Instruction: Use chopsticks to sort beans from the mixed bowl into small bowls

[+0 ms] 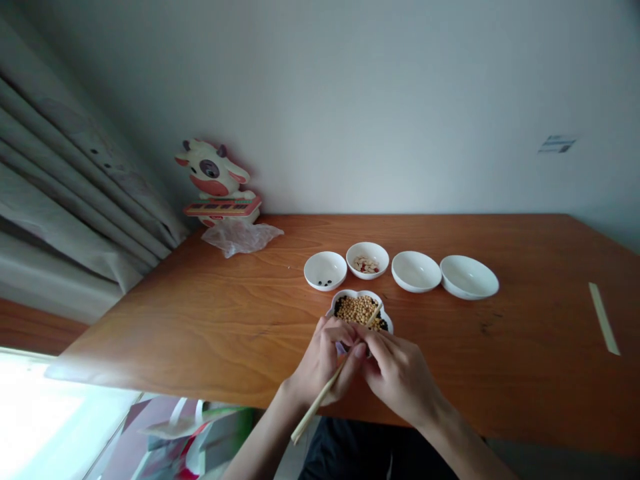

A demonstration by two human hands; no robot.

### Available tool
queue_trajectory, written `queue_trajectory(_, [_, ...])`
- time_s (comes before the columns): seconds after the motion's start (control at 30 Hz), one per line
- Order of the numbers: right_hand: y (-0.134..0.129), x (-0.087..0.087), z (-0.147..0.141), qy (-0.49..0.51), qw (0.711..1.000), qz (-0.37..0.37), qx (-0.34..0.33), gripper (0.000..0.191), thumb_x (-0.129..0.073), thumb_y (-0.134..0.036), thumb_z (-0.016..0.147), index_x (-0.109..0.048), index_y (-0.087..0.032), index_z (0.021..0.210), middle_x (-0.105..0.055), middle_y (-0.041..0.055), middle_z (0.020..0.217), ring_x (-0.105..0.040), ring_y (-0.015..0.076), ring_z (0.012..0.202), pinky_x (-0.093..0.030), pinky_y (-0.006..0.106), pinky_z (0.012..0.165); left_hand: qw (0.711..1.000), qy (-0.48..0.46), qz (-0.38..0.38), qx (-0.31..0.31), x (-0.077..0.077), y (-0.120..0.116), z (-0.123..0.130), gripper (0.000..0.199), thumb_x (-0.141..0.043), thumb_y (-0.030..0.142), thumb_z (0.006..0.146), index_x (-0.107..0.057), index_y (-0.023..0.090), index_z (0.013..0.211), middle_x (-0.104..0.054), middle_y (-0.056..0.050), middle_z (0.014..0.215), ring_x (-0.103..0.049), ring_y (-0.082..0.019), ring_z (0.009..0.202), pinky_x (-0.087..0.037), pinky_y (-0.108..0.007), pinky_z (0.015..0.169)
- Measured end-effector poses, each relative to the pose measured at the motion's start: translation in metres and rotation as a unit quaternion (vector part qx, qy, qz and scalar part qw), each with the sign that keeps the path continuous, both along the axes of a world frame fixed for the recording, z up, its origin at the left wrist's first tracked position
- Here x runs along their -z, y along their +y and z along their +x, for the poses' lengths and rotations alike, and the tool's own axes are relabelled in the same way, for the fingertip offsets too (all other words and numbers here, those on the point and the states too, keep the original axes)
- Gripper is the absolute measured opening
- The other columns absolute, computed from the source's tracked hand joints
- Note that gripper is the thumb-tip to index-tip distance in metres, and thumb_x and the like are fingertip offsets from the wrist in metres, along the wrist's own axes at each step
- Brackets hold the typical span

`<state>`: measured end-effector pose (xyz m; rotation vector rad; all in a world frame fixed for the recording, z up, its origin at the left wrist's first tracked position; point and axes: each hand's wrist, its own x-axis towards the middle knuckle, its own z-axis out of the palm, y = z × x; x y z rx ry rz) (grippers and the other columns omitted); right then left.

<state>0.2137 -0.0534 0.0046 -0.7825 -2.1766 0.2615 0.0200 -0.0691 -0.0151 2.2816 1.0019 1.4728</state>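
My left hand (pixel 325 357) is closed around a pair of wooden chopsticks (pixel 320 400), which slant from lower left up over the bean dish. The fingers of my right hand (pixel 397 373) are pressed together at the chopsticks, touching my left fingertips; whatever they pinch is hidden. Just beyond both hands lies a scalloped white dish (pixel 331 308) filled with yellow and black beans (pixel 356 309). Behind it a white bowl (pixel 325 265) holds a few black beans, and another bowl (pixel 367 251) contains pale flat seeds with some red pieces.
Two more white bowls (pixel 416 270) (pixel 469 277) stand to the right. A cow toy (pixel 220 180) and a crumpled plastic bag (pixel 240 237) sit at the back left. A pale strip (pixel 604 319) lies at the far right of the table (pixel 225 333).
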Motion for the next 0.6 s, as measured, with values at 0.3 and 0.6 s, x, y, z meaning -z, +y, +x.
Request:
queue_trajectory(0.3, [0.006,0.021,0.037,0.085,0.989,-0.016,0.123,0.016,-0.067,-0.021,0.104,-0.072,-0.02,0.119,-0.086,0.008,0.1,-0.081,0.0201,0.075,-0.065,0.03,0.07,0.986,0.11,-0.073,-0.102,0.007,-0.027,-0.008,0.049,-0.079,0.048,0.102,-0.053,0.023,0.135,-0.067,-0.014,0.129,-0.064,-0.032,0.116,-0.05,-0.048,0.099])
queue_trajectory(0.6, [0.007,0.05,0.062,0.12,0.979,-0.031,0.161,0.027,-0.045,-0.025,0.116,-0.071,-0.022,0.109,-0.082,0.005,0.092,-0.076,0.0173,0.07,-0.065,0.028,0.07,0.961,0.018,-0.091,-0.259,0.027,0.018,-0.05,0.014,-0.058,0.032,0.112,-0.062,0.02,0.116,-0.066,-0.008,0.107,-0.061,-0.023,0.096,-0.054,-0.04,0.09])
